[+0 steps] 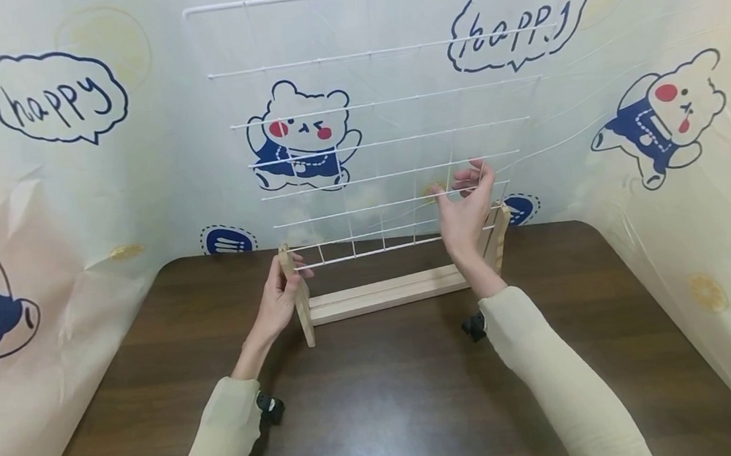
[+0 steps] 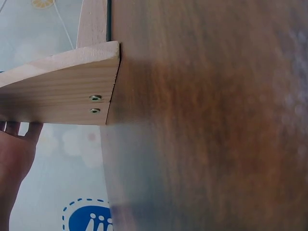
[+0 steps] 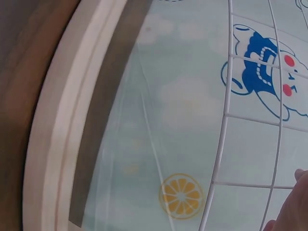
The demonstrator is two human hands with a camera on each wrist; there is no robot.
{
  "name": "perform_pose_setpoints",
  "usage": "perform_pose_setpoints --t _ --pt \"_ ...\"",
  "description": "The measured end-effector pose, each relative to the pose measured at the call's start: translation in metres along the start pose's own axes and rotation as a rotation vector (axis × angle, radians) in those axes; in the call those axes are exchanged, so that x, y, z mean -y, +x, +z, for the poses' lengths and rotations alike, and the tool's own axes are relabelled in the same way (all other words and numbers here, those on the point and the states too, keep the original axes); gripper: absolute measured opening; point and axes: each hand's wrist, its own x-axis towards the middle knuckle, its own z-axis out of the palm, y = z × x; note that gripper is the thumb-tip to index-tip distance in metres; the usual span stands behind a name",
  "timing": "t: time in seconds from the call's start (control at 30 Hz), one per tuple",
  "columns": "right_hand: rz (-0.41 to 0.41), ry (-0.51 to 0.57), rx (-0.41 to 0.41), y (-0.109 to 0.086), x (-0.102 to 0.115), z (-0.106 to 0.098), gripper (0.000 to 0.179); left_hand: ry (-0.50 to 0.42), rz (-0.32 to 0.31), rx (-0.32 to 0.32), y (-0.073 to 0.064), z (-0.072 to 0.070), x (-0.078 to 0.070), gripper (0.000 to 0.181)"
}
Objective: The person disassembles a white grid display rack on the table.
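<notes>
A white wire grid panel (image 1: 360,177) stands upright, leaning, in a pale wooden stand (image 1: 385,297) with a post at each end. My left hand (image 1: 277,295) grips the stand's left post near its top, the fingertips showing past its inner side. Two metal fasteners (image 2: 95,98) sit low on that post in the left wrist view. Close to the right post, my right hand (image 1: 466,211) is at the lower right of the grid, thumb and fingers spread apart over the wires. In the right wrist view only part of this hand (image 3: 293,204) shows, overlapping the grid.
The stand rests on a dark brown wooden table (image 1: 368,396), close to its back edge. Behind and at both sides hangs a pale sheet (image 1: 156,182) printed with bears, lettering and orange slices. Small black wrist cameras (image 1: 270,407) are worn under the sleeves.
</notes>
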Motion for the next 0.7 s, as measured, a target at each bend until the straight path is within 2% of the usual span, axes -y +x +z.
perform_pose_setpoints --t 0.3,0.7 --pt "0.025 0.004 0.023 0.009 0.013 -0.002 0.065 0.02 0.019 -0.005 0.002 0.001 -0.001 0.06" --pt "0.037 -0.006 0.045 0.014 0.022 0.0 0.065 0.03 0.001 0.001 0.0 0.0 -0.001 0.06"
